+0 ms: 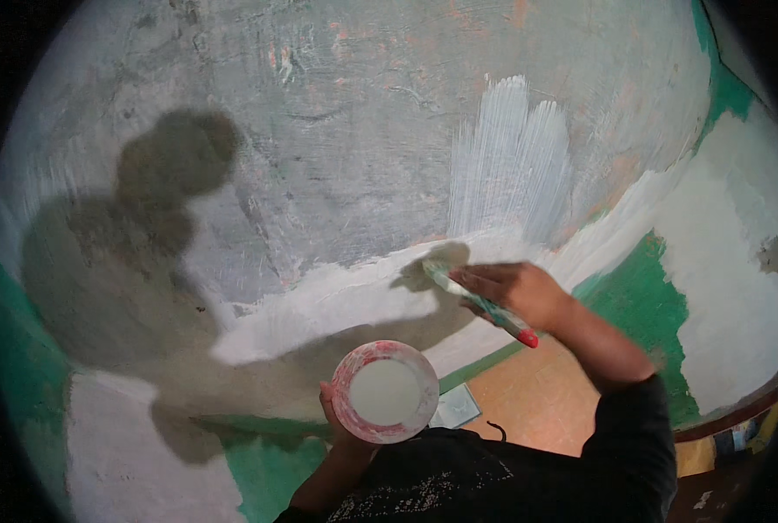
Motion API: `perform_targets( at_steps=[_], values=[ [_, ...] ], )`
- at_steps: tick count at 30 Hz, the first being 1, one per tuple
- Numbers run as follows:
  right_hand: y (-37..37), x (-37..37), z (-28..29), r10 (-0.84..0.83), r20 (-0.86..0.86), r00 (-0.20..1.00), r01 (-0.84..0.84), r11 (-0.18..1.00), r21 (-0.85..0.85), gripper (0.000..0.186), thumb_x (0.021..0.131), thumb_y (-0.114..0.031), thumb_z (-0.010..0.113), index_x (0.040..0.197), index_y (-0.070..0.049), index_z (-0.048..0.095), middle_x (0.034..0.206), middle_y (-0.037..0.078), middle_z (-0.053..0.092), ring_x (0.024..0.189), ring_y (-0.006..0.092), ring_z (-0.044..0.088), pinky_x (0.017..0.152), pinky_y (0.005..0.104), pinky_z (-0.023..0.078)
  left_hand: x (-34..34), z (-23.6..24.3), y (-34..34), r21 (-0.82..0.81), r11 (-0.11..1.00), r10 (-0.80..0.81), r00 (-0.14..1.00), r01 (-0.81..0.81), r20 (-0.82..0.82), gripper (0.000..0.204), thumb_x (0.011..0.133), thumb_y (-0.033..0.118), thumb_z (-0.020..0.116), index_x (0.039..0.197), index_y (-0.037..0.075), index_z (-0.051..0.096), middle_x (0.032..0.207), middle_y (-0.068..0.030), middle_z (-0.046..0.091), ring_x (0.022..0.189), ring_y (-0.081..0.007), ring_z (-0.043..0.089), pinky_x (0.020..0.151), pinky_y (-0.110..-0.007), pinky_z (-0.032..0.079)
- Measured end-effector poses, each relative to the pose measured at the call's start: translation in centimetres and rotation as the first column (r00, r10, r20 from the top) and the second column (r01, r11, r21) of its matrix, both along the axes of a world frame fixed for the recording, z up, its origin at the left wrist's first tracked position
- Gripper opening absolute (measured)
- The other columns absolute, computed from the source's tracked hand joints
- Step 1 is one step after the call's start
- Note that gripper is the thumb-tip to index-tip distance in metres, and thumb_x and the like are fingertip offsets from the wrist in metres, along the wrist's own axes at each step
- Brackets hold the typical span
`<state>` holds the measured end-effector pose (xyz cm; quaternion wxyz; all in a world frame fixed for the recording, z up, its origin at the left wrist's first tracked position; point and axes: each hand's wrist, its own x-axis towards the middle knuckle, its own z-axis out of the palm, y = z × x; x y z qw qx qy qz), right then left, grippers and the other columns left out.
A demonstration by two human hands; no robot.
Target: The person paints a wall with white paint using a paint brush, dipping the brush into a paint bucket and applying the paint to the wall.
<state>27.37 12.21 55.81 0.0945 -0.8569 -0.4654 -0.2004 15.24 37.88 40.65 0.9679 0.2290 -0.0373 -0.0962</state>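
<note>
My right hand (520, 292) is closed round a paintbrush (485, 307) with a greenish, paint-smeared handle and a red end. Its bristle end points up and left, close to the wall (345, 113); whether it touches cannot be told. In my left hand (338, 418) is a round bowl (431, 383) of white paint (384, 392), its wide rim smeared red and white. The hand grips it from the left and below, and most of its fingers are hidden. White strokes (507, 166) fan upward on the grey wall above the brush, over a white band (319, 315).
Green paint (637, 305) shows in patches at the lower wall and sides. A small pale box-like object (457, 406) lies on the orange-tan floor (537, 397) beyond my body. At the lower right are a dark edge and assorted items (737, 436). My shadow (119, 270) falls on the wall's left.
</note>
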Motion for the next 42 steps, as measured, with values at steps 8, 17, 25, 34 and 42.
perform_targets(
  at_steps=[8,17,25,34,42],
  values=[
    [-0.3,2.5,14.3,0.017,0.506,0.862,0.008,0.999,-0.046,0.042,0.078,-0.015,0.070,0.118,-0.006,0.061,0.104,0.012,0.068,0.087,0.0253,0.069,0.075,0.0340,0.058,-1.2,-0.1,0.3,-0.046,0.997,0.069,0.997,-0.067,0.032,0.094,0.077,0.079,0.034,0.140,0.009,0.036,0.141,-0.0176,0.039,0.128,-0.0388,0.041,0.103,-0.059,0.034],
    [-0.8,2.6,12.5,-0.169,0.722,0.671,0.099,0.985,0.139,0.057,0.080,-0.015,0.062,0.136,-0.018,0.048,0.124,0.011,0.059,0.107,0.0272,0.062,0.088,0.0349,0.053,-2.2,0.4,0.8,-0.066,0.996,0.060,0.996,-0.056,0.066,0.094,0.077,0.080,0.033,0.140,0.010,0.035,0.141,-0.0175,0.039,0.128,-0.0393,0.040,0.102,-0.060,0.036],
    [0.4,0.6,-3.4,0.119,0.055,0.991,-0.098,0.953,-0.288,0.050,0.082,-0.019,0.055,0.131,-0.009,0.051,0.118,0.014,0.061,0.101,0.0253,0.064,0.075,0.0360,0.056,-3.0,1.1,1.0,0.001,0.996,0.087,0.996,-0.088,0.034,0.095,0.078,0.080,0.031,0.140,0.009,0.034,0.140,-0.0182,0.040,0.127,-0.0385,0.042,0.101,-0.058,0.038],
    [1.6,1.1,14.8,0.082,0.420,0.904,-0.045,0.994,-0.098,0.045,0.081,-0.022,0.068,0.123,-0.010,0.059,0.108,0.008,0.068,0.086,0.0229,0.069,0.074,0.0353,0.056,-3.3,0.9,2.2,-0.043,0.993,0.111,0.992,-0.109,0.060,0.094,0.077,0.079,0.033,0.139,0.008,0.036,0.138,-0.0186,0.042,0.125,-0.0392,0.043,0.100,-0.059,0.038],
    [2.2,1.4,15.9,-0.090,0.796,0.598,-0.017,0.992,0.125,0.047,0.083,-0.018,0.062,0.130,-0.017,0.054,0.122,0.010,0.061,0.106,0.0248,0.063,0.087,0.0360,0.054,-3.2,0.6,2.4,-0.057,0.996,0.075,0.995,-0.072,0.060,0.094,0.078,0.079,0.033,0.139,0.009,0.036,0.139,-0.0176,0.041,0.126,-0.0380,0.043,0.101,-0.058,0.037]
  ],
)
